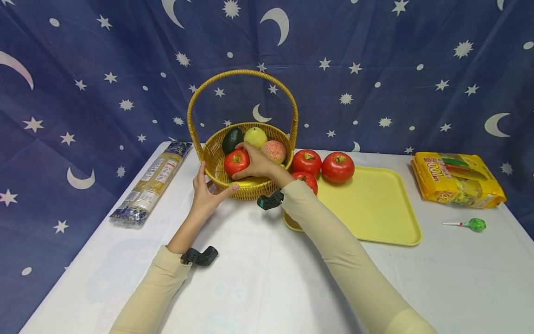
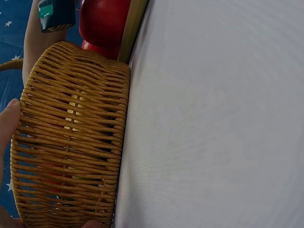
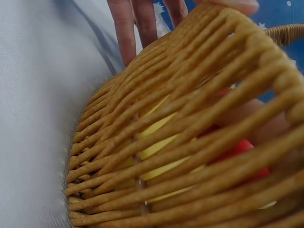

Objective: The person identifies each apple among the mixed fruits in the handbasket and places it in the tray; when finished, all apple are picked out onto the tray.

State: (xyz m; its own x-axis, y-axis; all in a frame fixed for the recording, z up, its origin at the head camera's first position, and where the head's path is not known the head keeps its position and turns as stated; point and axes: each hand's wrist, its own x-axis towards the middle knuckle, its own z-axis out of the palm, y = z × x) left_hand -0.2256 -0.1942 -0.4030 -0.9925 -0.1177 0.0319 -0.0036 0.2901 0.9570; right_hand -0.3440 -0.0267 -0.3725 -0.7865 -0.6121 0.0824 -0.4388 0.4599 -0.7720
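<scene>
A wicker basket (image 1: 246,191) with a tall arched handle stands at the back of the table. My right hand (image 1: 256,163) reaches over its front rim, thumb and fingers round a red apple (image 1: 236,162) inside. At the basket's front left, my left hand (image 1: 205,197) is spread against the outside, its thumb (image 2: 9,118) at the rim and its other fingers (image 3: 124,33) straight along the weave. Around the apple lie an avocado (image 1: 232,140), a green pear (image 1: 255,137), a peach (image 1: 274,151) and a yellow fruit (image 1: 249,182), partly hidden by my right hand.
Right of the basket, several red apples (image 1: 338,167) sit on or beside a yellow tray (image 1: 375,204). A yellow snack bag (image 1: 459,180) and a green lollipop (image 1: 476,225) lie at the far right. A long clear packet (image 1: 152,183) lies at left. Behind hangs a starry blue cloth (image 1: 375,69).
</scene>
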